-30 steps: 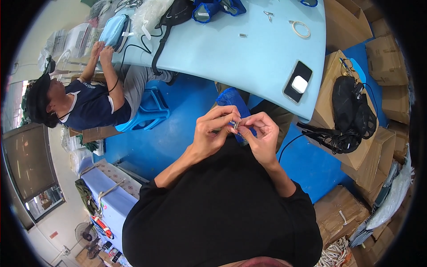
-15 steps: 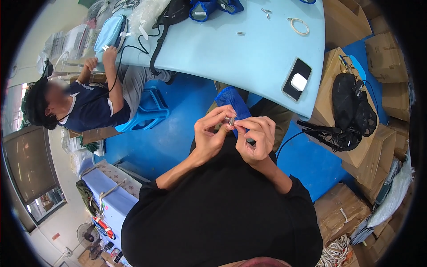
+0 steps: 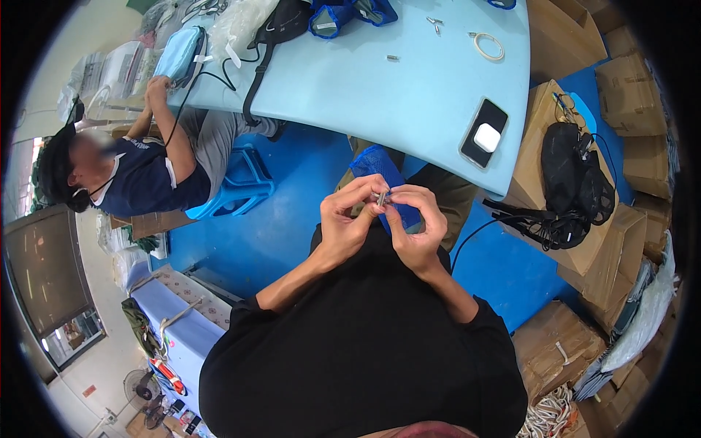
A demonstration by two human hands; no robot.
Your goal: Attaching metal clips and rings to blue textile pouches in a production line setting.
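While both hands meet close to the chest, the left hand [image 3: 349,223] and right hand [image 3: 418,226] pinch a small metal piece [image 3: 382,197] between their fingertips, a blue mesh pouch [image 3: 383,171] draped just behind. This looks like a fitting step; any next move calls for a steady, fine grip. Farther off, a phone [image 3: 483,134] lies on the pale blue table [image 3: 380,87], where a seated co-worker [image 3: 139,171] works.

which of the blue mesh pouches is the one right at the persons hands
The blue mesh pouch behind both hands, left hand and right hand, over the lap. The other blue pouches lie at the far edge of the light blue table.
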